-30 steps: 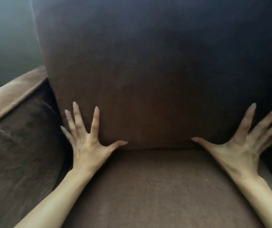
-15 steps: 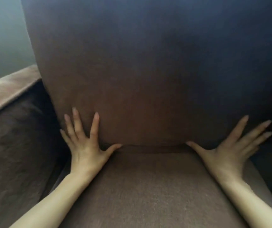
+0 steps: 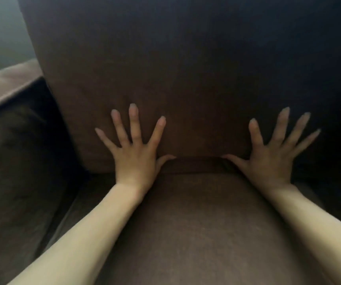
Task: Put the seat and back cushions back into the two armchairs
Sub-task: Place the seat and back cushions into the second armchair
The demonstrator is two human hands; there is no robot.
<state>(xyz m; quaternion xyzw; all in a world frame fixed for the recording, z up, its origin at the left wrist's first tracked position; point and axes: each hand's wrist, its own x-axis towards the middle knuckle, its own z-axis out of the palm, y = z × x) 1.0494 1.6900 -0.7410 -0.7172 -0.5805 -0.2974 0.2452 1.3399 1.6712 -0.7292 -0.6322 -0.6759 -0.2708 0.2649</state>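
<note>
Both hands are flat and spread wide, not gripping anything, just palms pressed against the lower part of the back cushion. My left hand has its fingers fanned out and pointing up the fabric, thumb stuck out sideways along the seam where the cushion meets the seat. My right hand mirrors it on the other side, fingers straight and splayed, thumb aimed inward toward the left one, so the two thumbs nearly point at each other with a gap between them. The back cushion is standing upright in the chair, its bottom edge sitting right down on the rear of the seat cushion, which lies flat under my forearms and fills the seat. Everything is the same dark brown fabric and the light is pretty dim, so the right edge of the chair just melts into shadow. On my left the armrest runs alongside, its lighter top catching some light, with its darker inner side just beside the seat cushion.
</note>
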